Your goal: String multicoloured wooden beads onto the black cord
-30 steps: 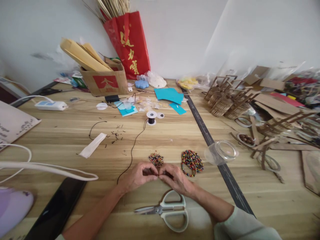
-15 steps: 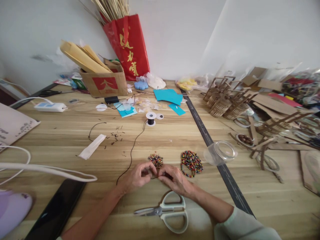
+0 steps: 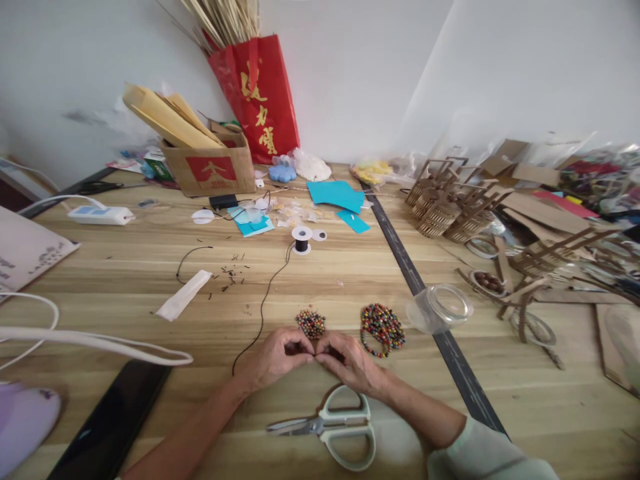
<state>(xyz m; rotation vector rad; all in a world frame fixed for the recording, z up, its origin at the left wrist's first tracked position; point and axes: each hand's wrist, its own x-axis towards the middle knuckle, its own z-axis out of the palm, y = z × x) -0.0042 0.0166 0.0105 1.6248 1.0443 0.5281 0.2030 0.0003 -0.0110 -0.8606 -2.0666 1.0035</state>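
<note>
The left hand (image 3: 273, 360) and right hand (image 3: 350, 363) are touching fingertip to fingertip, fingers pinching shut on something too small to tell. The bead pile (image 3: 311, 323) is lying just beyond them, and the scissors (image 3: 330, 427) are lying nearer.

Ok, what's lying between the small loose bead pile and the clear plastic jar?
In the head view, a heap of strung multicoloured beads lies on the wooden table between the loose bead pile and the clear plastic jar.

Soft, even daylight, faint shadows, sharp centre, wide-angle bending and slight blur toward the edges.
</note>
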